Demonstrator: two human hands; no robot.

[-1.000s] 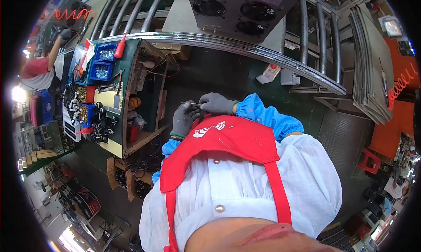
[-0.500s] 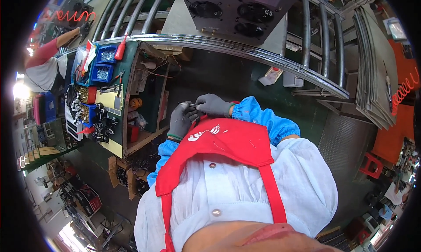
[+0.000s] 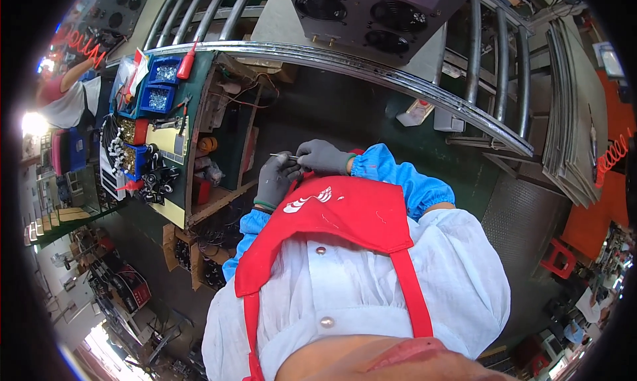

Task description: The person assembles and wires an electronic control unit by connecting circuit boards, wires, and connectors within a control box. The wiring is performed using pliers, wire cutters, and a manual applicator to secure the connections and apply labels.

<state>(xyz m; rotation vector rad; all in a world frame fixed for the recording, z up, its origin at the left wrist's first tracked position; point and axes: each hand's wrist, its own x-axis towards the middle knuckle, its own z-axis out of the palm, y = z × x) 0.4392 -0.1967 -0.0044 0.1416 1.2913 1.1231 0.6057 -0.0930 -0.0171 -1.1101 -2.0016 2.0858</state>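
Both my hands wear grey gloves and meet in front of my red apron [image 3: 345, 212]. A thin, light metal rod [image 3: 284, 156] runs between them. My left hand [image 3: 275, 180] has its fingers curled closed around the rod's left part. From the right, my right hand [image 3: 322, 156] pinches its other end, fingers pressed together. What the rod belongs to is too small to make out, and its inner end is hidden by the gloves.
A bench at left bears blue bins [image 3: 158, 98] of small hardware, a red squeeze bottle [image 3: 188, 64], pliers [image 3: 182, 107] and black parts [image 3: 159, 175]. Ahead, a roller conveyor rail [image 3: 358, 66] carries a dark box with fans [image 3: 378, 19]. Flat sheets [image 3: 570, 115] stand at right.
My view has shifted slightly, while my hands stay together on the rod. At far left, another person's arm has drawn back from a dark fan box, which now shows more fully.
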